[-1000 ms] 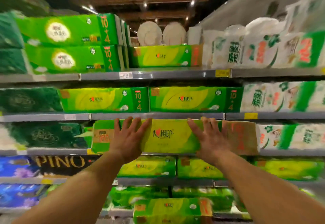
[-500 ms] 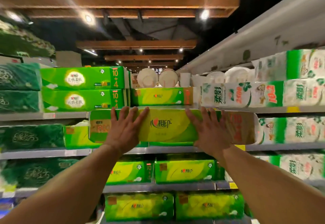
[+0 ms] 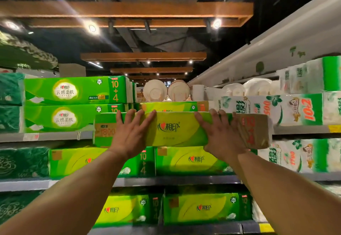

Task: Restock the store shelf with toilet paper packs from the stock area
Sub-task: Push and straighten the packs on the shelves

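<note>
I hold a long green and yellow toilet paper pack [image 3: 177, 130] up at the level of the top shelf [image 3: 46, 136], in front of a matching pack [image 3: 171, 107] already lying there. My left hand [image 3: 129, 135] lies flat on its front face, fingers straight and spread, tips at the upper edge. My right hand [image 3: 221, 135] does the same toward the brown end. Beside it on the left stand two stacked green packs [image 3: 73, 103]

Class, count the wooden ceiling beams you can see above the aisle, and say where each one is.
4: the nearest beam overhead, a second beyond it, a third farther back, and a fourth farthest; more may be hidden beyond.
</note>
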Available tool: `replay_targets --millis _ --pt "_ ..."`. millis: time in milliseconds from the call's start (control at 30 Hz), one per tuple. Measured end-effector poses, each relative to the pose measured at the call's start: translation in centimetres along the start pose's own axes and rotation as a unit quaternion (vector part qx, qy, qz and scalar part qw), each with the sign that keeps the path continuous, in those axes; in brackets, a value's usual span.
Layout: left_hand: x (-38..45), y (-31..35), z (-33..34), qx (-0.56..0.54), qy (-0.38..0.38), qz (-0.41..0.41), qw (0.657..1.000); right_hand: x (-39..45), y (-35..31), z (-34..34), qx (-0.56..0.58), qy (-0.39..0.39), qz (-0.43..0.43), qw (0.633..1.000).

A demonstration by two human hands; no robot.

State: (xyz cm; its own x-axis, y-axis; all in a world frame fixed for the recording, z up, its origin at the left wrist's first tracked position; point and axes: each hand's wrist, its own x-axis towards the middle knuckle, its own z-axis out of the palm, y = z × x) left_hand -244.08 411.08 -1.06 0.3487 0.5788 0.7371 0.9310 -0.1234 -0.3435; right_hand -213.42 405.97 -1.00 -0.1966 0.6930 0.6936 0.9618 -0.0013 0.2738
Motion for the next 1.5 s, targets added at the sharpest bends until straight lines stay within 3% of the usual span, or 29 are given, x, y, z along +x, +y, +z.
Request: replay_targets --millis 467,700,867,1067,1300,1500 --pt "17.8 -1.6 12.7 -0.038 -0.063 0.0 0.997 18.7 3.8 11.2 0.032 -0.098 0.015 0.995" --pt "23.5 -5.1 17.9 -0.095 -0.136 -0.011 0.986 26.6 2.9 12.5 0.032 -0.141 0.003 0.99" --pt "25.0 -5.6 20.2 -0.094 -0.167 0.01 0.981 28.4 2.1 16.3 0.055 -0.197 0.024 0.978" --pt "28.4 -5.7 20.9 -0.095 -0.208 -0.004 0.973 30.7 1.7 19.9 0.073 -0.193 0.06 0.977" --pt "27.6 -2.4 23.5 -0.076 -0.159 -0.089 0.98 32.8 1.8 22.9 0.074 -0.233 0.058 0.968" --pt "28.7 -2.2 25.8 -0.09 -0.266 -0.119 0.953 33.8 2.3 25.6 0.109 -0.211 0.069 0.969"
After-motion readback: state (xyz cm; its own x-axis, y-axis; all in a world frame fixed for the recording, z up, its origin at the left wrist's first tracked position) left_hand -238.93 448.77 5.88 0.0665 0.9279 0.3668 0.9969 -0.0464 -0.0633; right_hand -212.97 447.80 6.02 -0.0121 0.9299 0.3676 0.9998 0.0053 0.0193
